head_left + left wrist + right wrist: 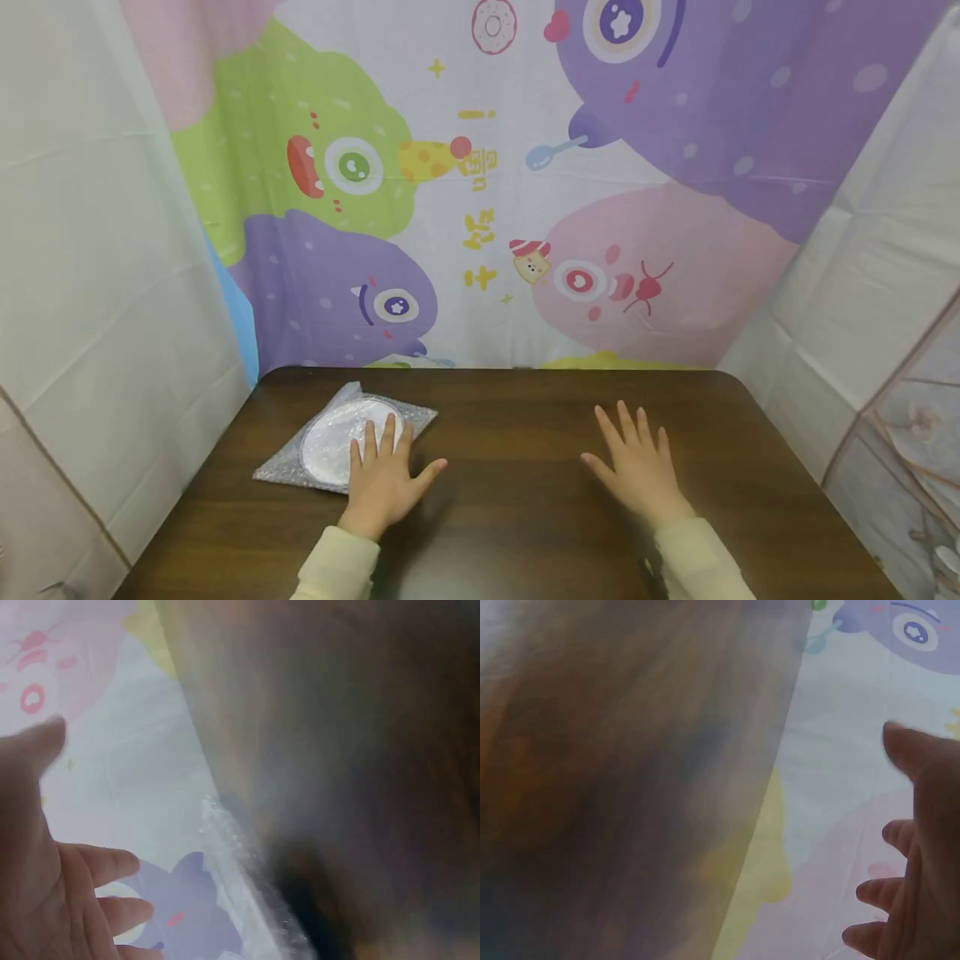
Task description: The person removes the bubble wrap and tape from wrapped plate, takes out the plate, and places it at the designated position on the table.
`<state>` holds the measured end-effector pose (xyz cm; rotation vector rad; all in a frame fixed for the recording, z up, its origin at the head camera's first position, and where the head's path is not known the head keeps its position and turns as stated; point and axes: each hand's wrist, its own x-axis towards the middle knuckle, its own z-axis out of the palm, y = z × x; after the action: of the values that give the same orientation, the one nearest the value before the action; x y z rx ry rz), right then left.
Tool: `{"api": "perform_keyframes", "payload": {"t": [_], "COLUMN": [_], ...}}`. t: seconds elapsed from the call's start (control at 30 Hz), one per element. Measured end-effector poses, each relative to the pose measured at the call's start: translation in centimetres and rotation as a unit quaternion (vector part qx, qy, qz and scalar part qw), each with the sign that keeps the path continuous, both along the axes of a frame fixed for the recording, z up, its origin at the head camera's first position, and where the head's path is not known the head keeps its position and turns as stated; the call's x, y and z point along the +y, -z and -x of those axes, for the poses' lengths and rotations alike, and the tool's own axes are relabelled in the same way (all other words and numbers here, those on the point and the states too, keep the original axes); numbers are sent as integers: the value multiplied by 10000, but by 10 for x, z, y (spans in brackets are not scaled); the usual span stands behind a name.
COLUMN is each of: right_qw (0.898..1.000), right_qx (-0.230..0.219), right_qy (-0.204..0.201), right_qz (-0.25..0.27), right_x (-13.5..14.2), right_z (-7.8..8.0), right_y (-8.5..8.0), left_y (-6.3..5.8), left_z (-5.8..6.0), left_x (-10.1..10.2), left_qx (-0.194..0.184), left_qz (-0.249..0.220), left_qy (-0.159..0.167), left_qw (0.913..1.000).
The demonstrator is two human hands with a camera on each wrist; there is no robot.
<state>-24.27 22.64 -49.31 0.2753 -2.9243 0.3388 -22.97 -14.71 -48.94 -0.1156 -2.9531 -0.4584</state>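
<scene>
A bubble-wrap pouch (330, 433) with a round white disc inside lies on the left part of the dark wooden table (517, 517). My left hand (381, 483) is spread, palm down, and its fingers overlap the pouch's near right side in the head view. In the left wrist view the pouch's edge (255, 892) shows beyond the fingers, with a gap between. On the right my right hand (641, 471) is spread over the bare wood with nothing in it. Its thumb and fingers (877, 892) are apart and fairly straight in the right wrist view.
Behind the table's far edge hangs a curtain (480, 325) printed with colourful cartoon monsters. Pale hanging cloths close in the left side (127, 275) and the right side (847, 275). Bare wood lies between the two hands.
</scene>
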Motion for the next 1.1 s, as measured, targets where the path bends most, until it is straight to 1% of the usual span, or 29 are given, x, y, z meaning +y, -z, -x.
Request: {"api": "perform_keyframes", "payload": {"t": [0.1,0.2,0.27,0.4,0.53,0.57,0.7,0.8,0.87,0.93,1.0,1.1], "right_qw": [9997,9990,9981,9913,9774,9725,9486,9279,9178,9100,9048,8997], "right_qx": [209,427,496,403,110,5,-432,-655,-689,-722,-811,-944], "right_qy": [-31,-91,-157,-380,-482,-489,-470,-485,-548,-621,-733,-885], "right_qz": [-93,43,318,1190,2055,2275,3099,3639,3872,4034,4116,4170], "right_x": [-2,-6,-11,-22,-35,-39,-57,-74,-87,-102,-117,-139], "right_z": [6,12,16,23,30,31,36,40,44,48,51,54], "right_y": [-8,-18,-24,-33,-37,-38,-39,-37,-34,-31,-28,-23], "left_y": [-6,-11,-14,-19,-24,-25,-27,-27,-25,-23,-19,-11], "left_z": [2,5,7,8,5,4,-2,-8,-11,-15,-16,-17], "left_x": [-2,-6,-10,-21,-38,-43,-64,-81,-93,-103,-114,-127], "left_qx": [76,205,308,536,535,519,404,256,151,106,93,125], "left_qz": [-32,-130,-246,-506,-804,-894,-1272,-1453,-1520,-1539,-1595,-1719], "left_qy": [28,91,132,129,-5,-60,-280,-549,-730,-881,-1022,-1203], "left_qw": [10000,9997,9991,9972,9953,9946,9907,9875,9856,9841,9818,9777]}}
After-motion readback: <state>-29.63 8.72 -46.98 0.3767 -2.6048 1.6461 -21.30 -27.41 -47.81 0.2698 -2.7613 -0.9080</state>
